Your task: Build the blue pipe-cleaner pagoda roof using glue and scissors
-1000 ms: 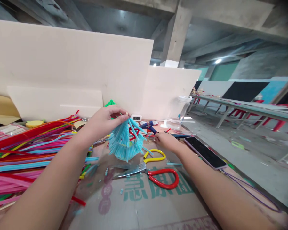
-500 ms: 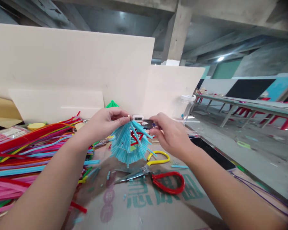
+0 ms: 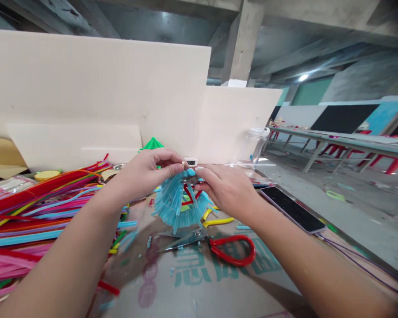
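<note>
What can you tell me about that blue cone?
The blue cone is made of slim, fuzzy-looking strips set side by side, flaring downward in tiers. Red pieces show through a gap on its right side. It is point-up behind the scissors, its top pinched by the left hand. A small metal tool in the right hand crosses its upper part; whether they touch is unclear.

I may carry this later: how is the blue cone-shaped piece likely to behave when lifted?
The blue cone-shaped piece is probably light for its size, being made of thin strips with gaps between some. It likely holds its shape fairly well, since it flares outward below the left hand at its tip. Squeezed, those slender strips might bend.
</note>
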`<state>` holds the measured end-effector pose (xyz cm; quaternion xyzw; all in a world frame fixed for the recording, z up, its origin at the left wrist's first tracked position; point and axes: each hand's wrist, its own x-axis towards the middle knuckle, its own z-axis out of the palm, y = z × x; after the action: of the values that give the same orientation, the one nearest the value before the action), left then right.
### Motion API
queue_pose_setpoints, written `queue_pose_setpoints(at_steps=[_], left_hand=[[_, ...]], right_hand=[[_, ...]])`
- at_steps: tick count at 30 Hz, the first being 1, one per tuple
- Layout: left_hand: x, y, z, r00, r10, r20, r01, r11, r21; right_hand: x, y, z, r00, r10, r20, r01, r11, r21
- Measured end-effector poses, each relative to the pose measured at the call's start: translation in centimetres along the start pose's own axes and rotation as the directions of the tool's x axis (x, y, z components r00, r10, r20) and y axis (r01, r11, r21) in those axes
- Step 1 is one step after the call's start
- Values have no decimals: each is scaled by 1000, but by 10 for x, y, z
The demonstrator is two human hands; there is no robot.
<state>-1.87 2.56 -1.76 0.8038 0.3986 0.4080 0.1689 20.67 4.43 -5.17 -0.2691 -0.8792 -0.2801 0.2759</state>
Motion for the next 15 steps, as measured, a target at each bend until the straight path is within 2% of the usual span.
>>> queue_pose_setpoints(at_steps=[15], left_hand=[[0, 6, 1, 1000, 4, 2, -4, 1000, 20]], right_hand=[[-1, 4, 2, 1000, 4, -7, -4, 1000, -5]])
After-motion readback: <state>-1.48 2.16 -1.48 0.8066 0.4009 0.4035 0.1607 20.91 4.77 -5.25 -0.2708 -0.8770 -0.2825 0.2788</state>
